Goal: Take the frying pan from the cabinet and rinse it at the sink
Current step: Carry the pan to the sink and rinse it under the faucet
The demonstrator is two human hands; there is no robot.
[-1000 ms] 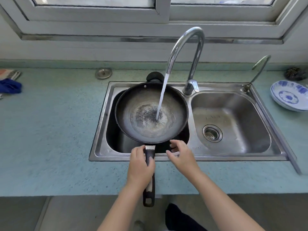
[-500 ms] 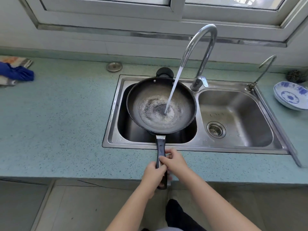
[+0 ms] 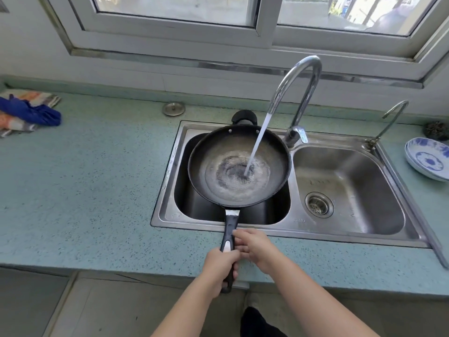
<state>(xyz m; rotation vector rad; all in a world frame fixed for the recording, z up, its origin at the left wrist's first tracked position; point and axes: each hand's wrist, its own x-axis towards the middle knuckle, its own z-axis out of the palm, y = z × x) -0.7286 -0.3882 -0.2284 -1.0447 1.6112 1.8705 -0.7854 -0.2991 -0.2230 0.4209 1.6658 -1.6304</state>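
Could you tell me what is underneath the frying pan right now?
The frying pan sits over the left sink basin, whose dark walls show. Its floor and drain are hidden.

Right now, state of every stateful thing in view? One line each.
tall faucet: running, stream landing in the pan
frying pan: over the left basin, water pooling inside
left hand: closed around the pan handle
right hand: on the handle just ahead of the left
right basin: no dishes, drain strainer in place
small faucet: off
window: shut
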